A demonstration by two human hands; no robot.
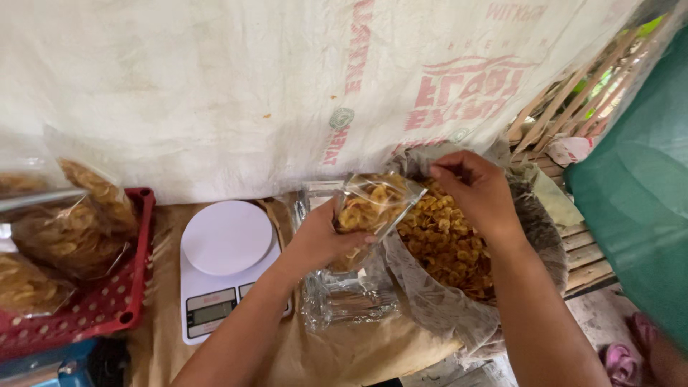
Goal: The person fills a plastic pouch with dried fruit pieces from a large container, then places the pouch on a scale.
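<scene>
Hanging behind everything is a big white sheet (215, 86) with red print; below it is a table (337, 351) under a tan cloth; on the right edge is a wide sack (444, 308) full of yellow chips (451, 247); on the left is a red basket (107, 301) with filled chip bags (68, 233) in it; in the middle is a white kitchen scale (222, 265) with a round plate; next to the scale lies a pile of empty clear bags (347, 297).

The left hand (322, 240) is wrapped around a small clear bag (373, 204); the bag is tipped with its mouth toward the sack and already has some chips inside; it is held just above the pile of empty bags, right beside the sack. The right hand (476, 190) is over the sack, near the bag's mouth; its fingers are pressed together at the tips, but I cannot tell if chips are in them.

To fill well, I think the bag's mouth should stay wide and close over the sack, so chips that slip fall back in; small, soft pinches would keep the chips from breaking. Both arms reach in from below; the left wrist is bent up; the right wrist curls down.
</scene>
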